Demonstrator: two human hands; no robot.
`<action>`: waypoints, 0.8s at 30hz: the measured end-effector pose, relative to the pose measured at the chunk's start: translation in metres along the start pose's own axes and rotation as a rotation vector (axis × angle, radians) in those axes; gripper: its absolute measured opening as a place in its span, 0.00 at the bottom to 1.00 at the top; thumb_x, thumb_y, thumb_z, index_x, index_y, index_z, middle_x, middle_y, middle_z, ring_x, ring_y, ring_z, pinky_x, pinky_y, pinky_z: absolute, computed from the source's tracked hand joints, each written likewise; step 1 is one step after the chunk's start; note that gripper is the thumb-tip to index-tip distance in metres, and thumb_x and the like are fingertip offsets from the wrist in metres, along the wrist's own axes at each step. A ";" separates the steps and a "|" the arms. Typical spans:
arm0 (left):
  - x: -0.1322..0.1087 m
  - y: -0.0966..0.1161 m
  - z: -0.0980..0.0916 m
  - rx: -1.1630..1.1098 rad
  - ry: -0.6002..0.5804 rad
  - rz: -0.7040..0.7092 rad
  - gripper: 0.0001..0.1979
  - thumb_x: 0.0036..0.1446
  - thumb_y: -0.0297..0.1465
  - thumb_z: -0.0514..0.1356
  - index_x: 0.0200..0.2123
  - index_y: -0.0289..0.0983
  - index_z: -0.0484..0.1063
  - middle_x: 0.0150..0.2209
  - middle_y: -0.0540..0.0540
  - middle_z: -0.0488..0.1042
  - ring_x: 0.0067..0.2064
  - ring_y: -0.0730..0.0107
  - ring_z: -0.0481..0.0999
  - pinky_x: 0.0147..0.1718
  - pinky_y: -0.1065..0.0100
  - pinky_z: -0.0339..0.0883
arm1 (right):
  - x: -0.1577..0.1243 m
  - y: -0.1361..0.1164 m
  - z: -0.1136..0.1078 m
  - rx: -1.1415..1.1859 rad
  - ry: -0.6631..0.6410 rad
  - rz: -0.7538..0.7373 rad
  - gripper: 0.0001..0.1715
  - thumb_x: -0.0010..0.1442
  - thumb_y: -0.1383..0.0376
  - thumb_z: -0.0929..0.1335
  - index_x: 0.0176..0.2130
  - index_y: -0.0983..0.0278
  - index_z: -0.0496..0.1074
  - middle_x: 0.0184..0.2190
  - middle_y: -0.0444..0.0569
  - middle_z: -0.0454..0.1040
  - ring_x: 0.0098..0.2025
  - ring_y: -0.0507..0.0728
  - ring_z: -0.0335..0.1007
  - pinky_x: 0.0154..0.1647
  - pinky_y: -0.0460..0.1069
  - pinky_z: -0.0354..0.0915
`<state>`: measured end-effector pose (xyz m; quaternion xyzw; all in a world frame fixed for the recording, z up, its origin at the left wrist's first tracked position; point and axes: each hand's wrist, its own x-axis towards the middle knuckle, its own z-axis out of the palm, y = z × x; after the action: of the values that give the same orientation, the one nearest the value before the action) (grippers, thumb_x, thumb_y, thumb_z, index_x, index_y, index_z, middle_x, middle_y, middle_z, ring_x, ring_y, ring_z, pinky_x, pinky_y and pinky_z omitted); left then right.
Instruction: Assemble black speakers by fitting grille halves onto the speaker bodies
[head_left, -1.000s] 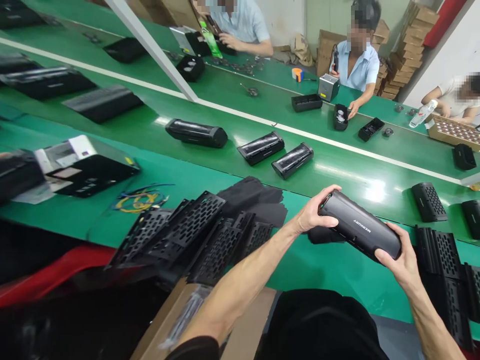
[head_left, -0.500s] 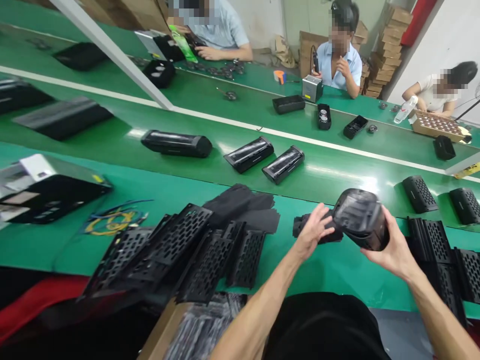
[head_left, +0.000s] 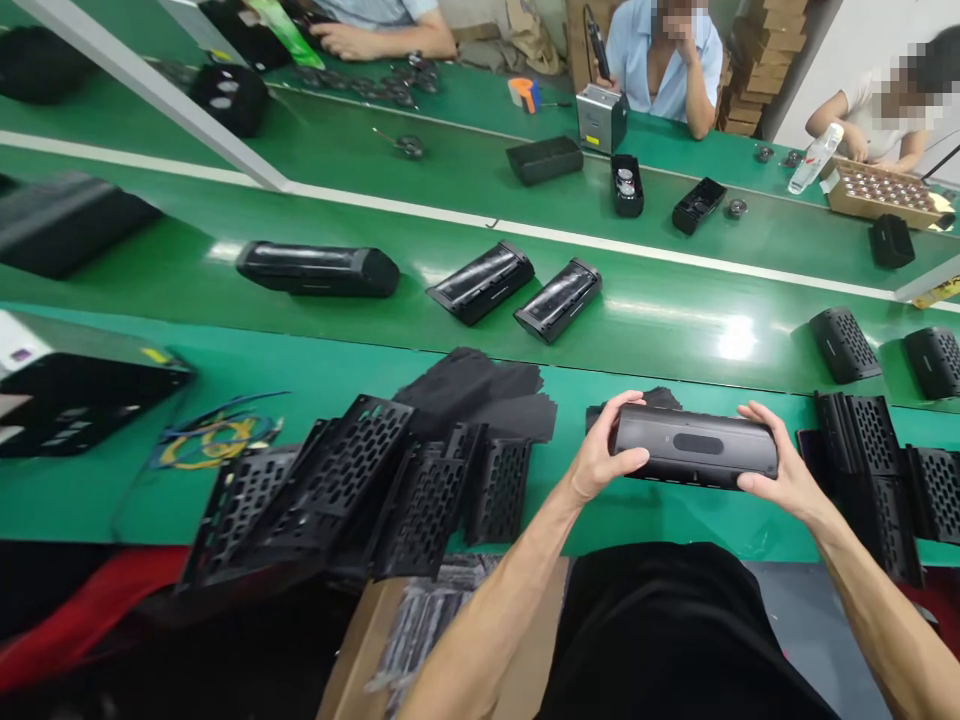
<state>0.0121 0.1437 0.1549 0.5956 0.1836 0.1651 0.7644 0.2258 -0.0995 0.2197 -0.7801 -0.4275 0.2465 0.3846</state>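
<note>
I hold a long black speaker body (head_left: 694, 446) level above the green bench, one end in each hand. My left hand (head_left: 604, 450) wraps its left end, fingers curled over the top. My right hand (head_left: 772, 468) grips its right end. The side facing me shows an oval recess. Under the speaker lie dark fabric pieces (head_left: 484, 385). A heap of black perforated grilles (head_left: 360, 490) lies to the left, and more grilles (head_left: 870, 470) stand on the right.
On the green conveyor belt (head_left: 675, 320) lie several black speaker bodies (head_left: 480, 283). A black-and-white box (head_left: 67, 390) and coloured wires (head_left: 202, 440) sit at left. Three people work across the belt. A cardboard box (head_left: 390, 640) stands near my lap.
I have turned the speaker body from slanted, then end-on, to level with a different side toward me. My left hand went back onto its left end.
</note>
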 end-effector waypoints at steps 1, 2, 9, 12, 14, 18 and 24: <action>-0.001 -0.001 -0.002 -0.006 -0.040 -0.016 0.53 0.48 0.54 0.72 0.71 0.41 0.57 0.69 0.35 0.63 0.62 0.42 0.71 0.61 0.51 0.66 | -0.003 0.004 0.003 0.078 0.002 0.049 0.58 0.58 0.34 0.72 0.74 0.56 0.53 0.71 0.61 0.63 0.70 0.73 0.63 0.67 0.66 0.63; -0.001 -0.001 -0.003 -0.005 -0.075 -0.030 0.55 0.48 0.54 0.72 0.73 0.42 0.54 0.71 0.34 0.59 0.64 0.41 0.69 0.62 0.51 0.65 | -0.007 0.006 0.006 0.126 0.014 0.087 0.58 0.58 0.34 0.73 0.73 0.56 0.54 0.70 0.61 0.65 0.69 0.73 0.64 0.67 0.65 0.64; -0.017 0.013 0.012 0.007 -0.019 -0.058 0.47 0.46 0.52 0.72 0.65 0.42 0.62 0.62 0.38 0.66 0.56 0.47 0.72 0.56 0.52 0.68 | -0.030 -0.006 0.008 0.232 0.002 0.164 0.58 0.53 0.38 0.78 0.70 0.54 0.58 0.72 0.58 0.60 0.71 0.71 0.61 0.69 0.62 0.62; -0.022 0.012 0.019 0.042 0.009 -0.083 0.43 0.47 0.51 0.72 0.62 0.41 0.65 0.58 0.41 0.70 0.52 0.50 0.73 0.53 0.55 0.69 | -0.037 -0.009 0.011 0.238 0.070 0.197 0.45 0.54 0.44 0.79 0.63 0.55 0.66 0.67 0.55 0.65 0.69 0.70 0.61 0.69 0.59 0.60; -0.024 0.002 0.022 0.062 0.041 -0.115 0.42 0.47 0.51 0.71 0.62 0.42 0.65 0.55 0.42 0.71 0.51 0.50 0.73 0.53 0.55 0.69 | -0.038 -0.004 0.017 0.321 0.086 0.274 0.43 0.53 0.45 0.79 0.60 0.55 0.67 0.63 0.53 0.67 0.65 0.68 0.65 0.65 0.58 0.63; -0.026 -0.029 0.019 0.014 0.013 -0.315 0.47 0.51 0.55 0.68 0.68 0.41 0.60 0.58 0.40 0.73 0.58 0.45 0.73 0.59 0.51 0.67 | -0.037 0.018 0.032 0.583 -0.003 0.578 0.49 0.47 0.41 0.80 0.59 0.55 0.65 0.50 0.50 0.73 0.50 0.65 0.72 0.52 0.56 0.70; -0.036 -0.041 0.010 -0.009 -0.117 -0.387 0.63 0.43 0.56 0.75 0.75 0.40 0.51 0.70 0.35 0.64 0.68 0.37 0.66 0.67 0.49 0.60 | -0.056 0.042 0.043 0.615 -0.082 0.633 0.60 0.43 0.42 0.82 0.66 0.53 0.62 0.61 0.53 0.69 0.59 0.67 0.70 0.61 0.58 0.65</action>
<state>-0.0134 0.1086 0.1207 0.5544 0.2490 -0.0191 0.7939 0.1860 -0.1447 0.1639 -0.7114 -0.0894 0.4987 0.4870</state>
